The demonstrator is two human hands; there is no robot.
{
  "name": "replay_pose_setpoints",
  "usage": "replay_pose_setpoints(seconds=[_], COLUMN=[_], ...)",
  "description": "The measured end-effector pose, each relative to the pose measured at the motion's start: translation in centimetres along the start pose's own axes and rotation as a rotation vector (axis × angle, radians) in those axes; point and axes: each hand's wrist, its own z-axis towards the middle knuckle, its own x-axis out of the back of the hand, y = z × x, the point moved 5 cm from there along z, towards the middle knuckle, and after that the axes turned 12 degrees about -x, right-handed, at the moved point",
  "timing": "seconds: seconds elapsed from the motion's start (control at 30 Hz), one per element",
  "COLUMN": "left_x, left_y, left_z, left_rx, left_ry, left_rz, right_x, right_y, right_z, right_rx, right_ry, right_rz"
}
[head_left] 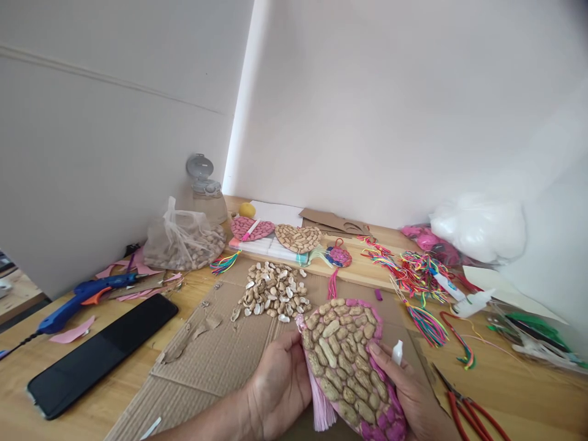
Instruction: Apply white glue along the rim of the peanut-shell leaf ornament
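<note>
Between my hands is a heart-shaped craft piece covered in peanut shells (346,361), tilted toward me. Its right and lower edges are coloured magenta; most shells in the middle are plain tan. A pale pink tassel (322,407) hangs from its left side. My left hand (282,383) supports the left edge, fingers curled behind it. On the right edge lies the thumb of my right hand (413,392), its other fingers hidden. A white tip (397,352), perhaps of a marker, sticks up by that hand. Beyond the piece is a pile of loose peanut shells (275,293) on cardboard (206,361).
At left lie a phone (105,352) and a blue glue gun (87,297), with a bag of peanuts (184,242) behind. Finished shell hearts (298,237) rest at the back. Coloured threads (418,272), a glue bottle (473,303) and red-handled pliers (468,404) are at right.
</note>
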Motion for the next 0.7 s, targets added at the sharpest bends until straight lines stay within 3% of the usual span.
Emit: replay_pose_setpoints(seconds=[0.4,0.57,0.7], left_x=[0.26,0.14,-0.12], left_y=[0.70,0.89,0.82], left_z=[0.21,-0.01,-0.09], left_rx=[-0.191,-0.187,-0.173], left_ry=[0.001,0.071,0.062], left_rz=[0.049,0.082,0.098], right_x=[-0.37,-0.60,-0.31], right_y=[-0.87,-0.94,-0.87], right_z=[-0.40,-0.52,-0.46], right_rx=[0.052,0.053,0.062], right_ry=[-0.018,-0.051,-0.064], right_rz=[0.007,0.016,0.000])
